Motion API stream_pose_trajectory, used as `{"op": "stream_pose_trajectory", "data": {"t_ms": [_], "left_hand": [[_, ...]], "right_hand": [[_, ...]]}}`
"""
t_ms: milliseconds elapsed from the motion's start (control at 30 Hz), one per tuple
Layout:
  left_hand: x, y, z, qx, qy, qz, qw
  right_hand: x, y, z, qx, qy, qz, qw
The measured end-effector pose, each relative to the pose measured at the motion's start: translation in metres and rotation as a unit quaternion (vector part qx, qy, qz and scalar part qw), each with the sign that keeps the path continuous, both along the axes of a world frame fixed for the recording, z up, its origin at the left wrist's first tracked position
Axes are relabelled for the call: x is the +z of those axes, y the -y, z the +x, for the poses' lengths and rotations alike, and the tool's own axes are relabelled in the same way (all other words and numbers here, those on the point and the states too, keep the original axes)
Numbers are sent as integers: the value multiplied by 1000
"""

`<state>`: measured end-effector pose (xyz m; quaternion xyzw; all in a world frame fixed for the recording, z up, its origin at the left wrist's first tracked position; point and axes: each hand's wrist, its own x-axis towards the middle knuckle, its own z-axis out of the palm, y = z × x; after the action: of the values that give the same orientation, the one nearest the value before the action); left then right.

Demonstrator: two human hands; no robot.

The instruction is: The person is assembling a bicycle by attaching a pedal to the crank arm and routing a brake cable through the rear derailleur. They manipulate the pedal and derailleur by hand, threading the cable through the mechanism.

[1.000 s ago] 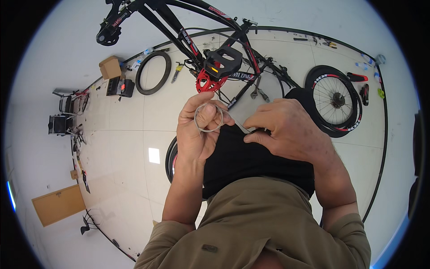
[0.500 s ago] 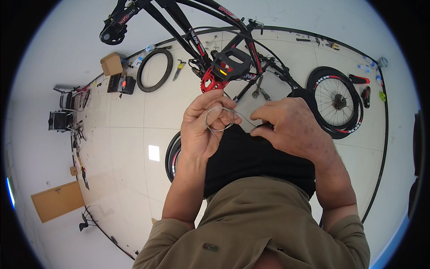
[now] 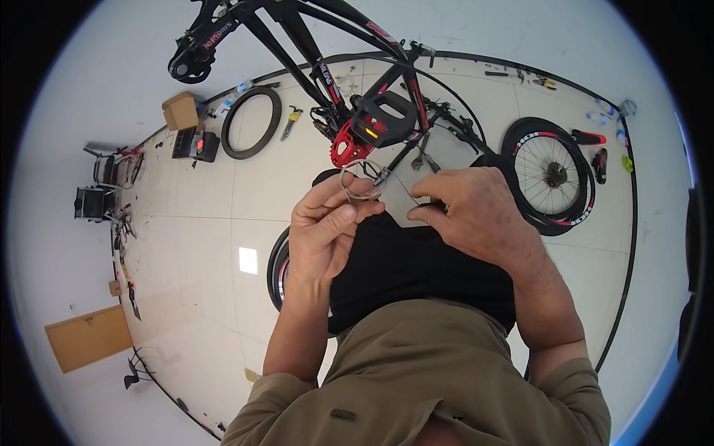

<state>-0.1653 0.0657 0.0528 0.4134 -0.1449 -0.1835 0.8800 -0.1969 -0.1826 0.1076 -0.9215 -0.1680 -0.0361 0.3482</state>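
Observation:
My left hand (image 3: 323, 234) pinches a small coil of thin grey cable (image 3: 360, 181) between thumb and fingers. My right hand (image 3: 476, 212) pinches the free end of the same cable just to the right of the coil. Both hands are raised in front of my chest, right below a black bicycle pedal (image 3: 383, 119) on a red crank of a black and red bicycle frame (image 3: 312, 52). Between my forearms hangs a black cloth (image 3: 416, 267).
On the pale tiled floor lie a spoked wheel with a black tyre (image 3: 554, 175) at right, a loose black tyre (image 3: 251, 123), a cardboard box (image 3: 181, 111), a black case (image 3: 195, 143) and several hand tools. A brown board (image 3: 88, 338) lies at lower left.
Both hands have drawn slightly apart; the right hand slid rightward along the cable while the left keeps the coil. The view shifted so the pedal sits lower and nearer.

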Motion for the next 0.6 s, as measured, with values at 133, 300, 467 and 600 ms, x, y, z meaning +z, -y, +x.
{"op": "stream_pose_trajectory", "data": {"t_ms": [133, 300, 467, 600], "left_hand": [[1, 3, 2, -48, 47, -38, 997], [-2, 4, 6, -87, 64, -77, 991], [-5, 1, 3, -113, -7, -139, 984], [-12, -2, 9, -150, 37, -101, 983]], "right_hand": [[-3, 1, -1, 3, 2, 1, 1000], [-2, 1, 0, 9, -4, -3, 1000], [-3, 3, 0, 19, -8, 13, 1000], [-3, 1, 0, 50, -1, 42, 998]]}}
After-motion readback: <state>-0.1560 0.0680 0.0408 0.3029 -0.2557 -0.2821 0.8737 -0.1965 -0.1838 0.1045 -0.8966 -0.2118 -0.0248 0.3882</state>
